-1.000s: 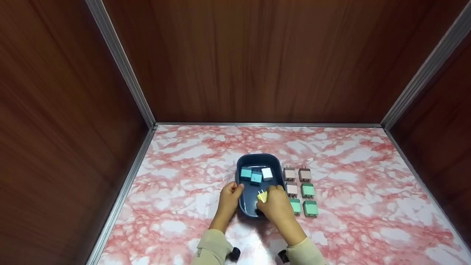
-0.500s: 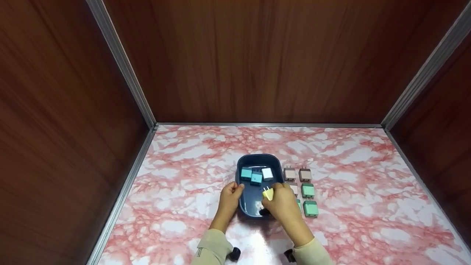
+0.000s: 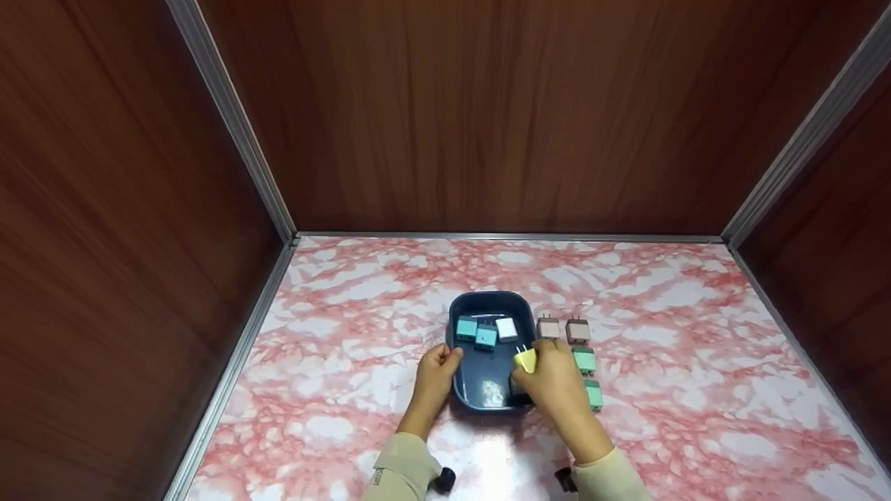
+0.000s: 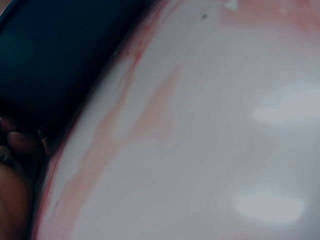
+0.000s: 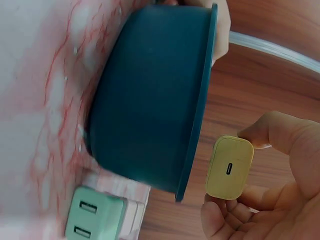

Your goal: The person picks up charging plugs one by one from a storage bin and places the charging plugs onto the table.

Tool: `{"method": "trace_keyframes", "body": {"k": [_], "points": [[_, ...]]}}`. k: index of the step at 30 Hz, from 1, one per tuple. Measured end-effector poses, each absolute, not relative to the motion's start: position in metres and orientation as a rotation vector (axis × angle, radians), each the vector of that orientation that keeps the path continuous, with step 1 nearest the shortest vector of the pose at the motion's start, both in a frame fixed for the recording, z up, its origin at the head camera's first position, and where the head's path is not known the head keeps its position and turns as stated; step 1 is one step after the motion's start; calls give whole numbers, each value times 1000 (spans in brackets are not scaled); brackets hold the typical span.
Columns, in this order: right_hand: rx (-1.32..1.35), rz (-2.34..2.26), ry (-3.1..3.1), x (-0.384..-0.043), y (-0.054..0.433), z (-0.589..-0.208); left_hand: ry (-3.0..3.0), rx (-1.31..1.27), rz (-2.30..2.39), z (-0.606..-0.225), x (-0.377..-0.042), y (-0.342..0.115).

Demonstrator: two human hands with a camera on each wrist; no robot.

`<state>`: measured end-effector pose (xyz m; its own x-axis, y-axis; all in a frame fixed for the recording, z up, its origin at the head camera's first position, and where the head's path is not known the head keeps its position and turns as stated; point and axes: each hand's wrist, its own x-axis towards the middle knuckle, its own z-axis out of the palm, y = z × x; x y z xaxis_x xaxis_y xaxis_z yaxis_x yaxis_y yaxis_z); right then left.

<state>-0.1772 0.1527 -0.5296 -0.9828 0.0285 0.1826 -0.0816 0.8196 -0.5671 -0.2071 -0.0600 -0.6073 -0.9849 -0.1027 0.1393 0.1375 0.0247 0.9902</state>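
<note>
Yellow adapter (image 3: 525, 360) held aloft, the work apparently partway through

From the head, the right hand (image 3: 553, 379) pinches the yellow adapter over the right side of the dark blue basin (image 3: 480, 379), its two metal prongs pointing to the far side. The left hand (image 3: 437, 370) grips the basin's left rim. Inside, toward the far end, lie two teal adapters (image 3: 466, 327) (image 3: 486, 337) and a white adapter (image 3: 507, 328). Right of the basin, two pinkish adapters (image 3: 548, 328) (image 3: 578, 330) sit side by side at the far end, with two green adapters (image 3: 584, 360) (image 3: 594, 394) nearer; the right hand may hide more. I would judge the sorting about midway: the ones on the table look already lined up, while the loose three in the basin and the held one seem left to place. The basin is a smooth, rounded oblong with a glossy floor; the table (image 3: 348, 334) is marbled red and white, and the wall panels (image 3: 445, 118) are wood-grained.

The left wrist view is dim: the basin's dark wall, shadowed fingers beside it, and a glossy tabletop.

The right wrist view shows the yellow adapter as a rounded block with one small slot, between thumb and fingers and apart from the basin. Below, a green adapter has two rectangular ports.
</note>
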Motion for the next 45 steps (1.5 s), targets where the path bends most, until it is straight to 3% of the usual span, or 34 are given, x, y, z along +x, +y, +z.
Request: {"method": "trace_keyframes", "body": {"k": [16, 45], "points": [[-4, 907, -2791, -197, 191, -514, -2099, -14, -2077, -607, -207, -60], [-121, 926, -2840, -227, 236, -521, -2113, -24, -2072, -609, -208, -59]]}}
